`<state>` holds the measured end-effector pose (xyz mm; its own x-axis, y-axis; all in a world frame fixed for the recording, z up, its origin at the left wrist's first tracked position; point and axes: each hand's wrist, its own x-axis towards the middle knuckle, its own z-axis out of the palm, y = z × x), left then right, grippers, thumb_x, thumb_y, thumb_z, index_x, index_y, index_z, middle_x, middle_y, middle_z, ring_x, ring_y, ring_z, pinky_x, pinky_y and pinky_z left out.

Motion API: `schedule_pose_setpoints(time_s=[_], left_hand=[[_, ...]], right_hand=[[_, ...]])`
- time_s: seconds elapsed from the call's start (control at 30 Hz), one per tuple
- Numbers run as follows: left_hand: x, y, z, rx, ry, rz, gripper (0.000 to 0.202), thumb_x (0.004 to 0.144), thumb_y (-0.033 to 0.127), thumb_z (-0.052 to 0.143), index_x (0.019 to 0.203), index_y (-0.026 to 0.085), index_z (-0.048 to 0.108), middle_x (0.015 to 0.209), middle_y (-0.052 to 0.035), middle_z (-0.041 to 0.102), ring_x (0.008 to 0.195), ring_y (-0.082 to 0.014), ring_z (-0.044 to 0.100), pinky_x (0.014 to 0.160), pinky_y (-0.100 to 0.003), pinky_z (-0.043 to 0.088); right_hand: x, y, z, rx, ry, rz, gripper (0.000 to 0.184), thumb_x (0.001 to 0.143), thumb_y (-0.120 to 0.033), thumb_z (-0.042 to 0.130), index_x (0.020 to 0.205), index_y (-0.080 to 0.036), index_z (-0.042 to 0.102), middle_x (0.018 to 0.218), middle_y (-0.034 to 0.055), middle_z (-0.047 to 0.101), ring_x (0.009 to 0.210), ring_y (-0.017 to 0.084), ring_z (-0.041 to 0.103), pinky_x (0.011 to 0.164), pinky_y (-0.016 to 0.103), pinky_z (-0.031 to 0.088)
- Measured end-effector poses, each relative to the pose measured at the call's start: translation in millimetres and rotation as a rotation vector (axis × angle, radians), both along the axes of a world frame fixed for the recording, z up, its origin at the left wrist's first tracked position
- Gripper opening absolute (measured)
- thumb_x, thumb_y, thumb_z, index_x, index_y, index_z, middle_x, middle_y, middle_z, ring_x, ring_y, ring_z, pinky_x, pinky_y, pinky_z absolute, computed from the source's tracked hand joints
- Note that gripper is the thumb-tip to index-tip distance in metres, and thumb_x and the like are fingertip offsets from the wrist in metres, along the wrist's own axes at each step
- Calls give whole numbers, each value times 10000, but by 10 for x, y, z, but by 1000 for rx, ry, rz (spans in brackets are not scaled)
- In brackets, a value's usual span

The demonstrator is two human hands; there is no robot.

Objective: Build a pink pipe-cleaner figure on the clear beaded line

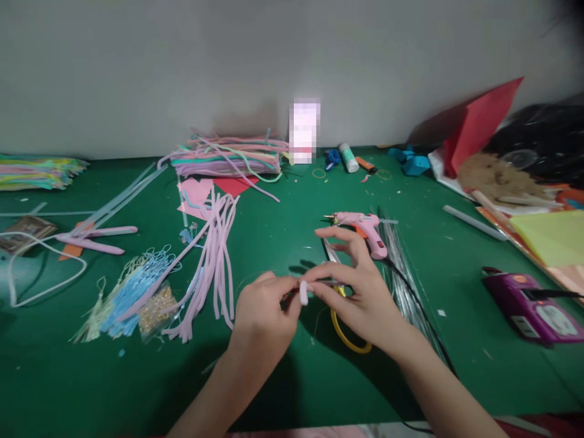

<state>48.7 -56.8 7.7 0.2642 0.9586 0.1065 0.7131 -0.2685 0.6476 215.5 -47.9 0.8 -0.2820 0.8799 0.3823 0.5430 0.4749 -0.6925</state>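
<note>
My left hand and my right hand meet above the green table, near its front middle. Both pinch a small white piece between thumb and fingers; a thin clear thread seems to run from it, too fine to trace. Under my right hand lie yellow-handled scissors. Just behind the right fingers rests a pink glue gun with its black cord trailing toward me.
A bunch of pink pipe cleaners and blue tassels lie at left. A stack of pastel pipe cleaners sits at the back. Clear thin rods, a purple device and coloured paper lie at right.
</note>
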Motion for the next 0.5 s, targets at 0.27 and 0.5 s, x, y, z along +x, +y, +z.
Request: schedule_pose_setpoints(time_s=[0.27,0.5], left_hand=[[0,-29,-22,-142,-201,89,180,836,288,595,752,208,732,608,10,638,548,-126,540,522,-234,378],[63,-34,-42,-111,-206,133,200,852,273,561,761,201,725,619,1,666,572,-140,564,514,-238,372]], right_hand=[[-33,-1,-43,-251,266,-65,46,824,-288,673,801,-261,703,1234,54,497,1057,210,569,920,413,484],[-86,19,-80,-289,381,-46,22,815,-261,679,832,-273,688,1138,44,539,1149,209,520,914,355,484]])
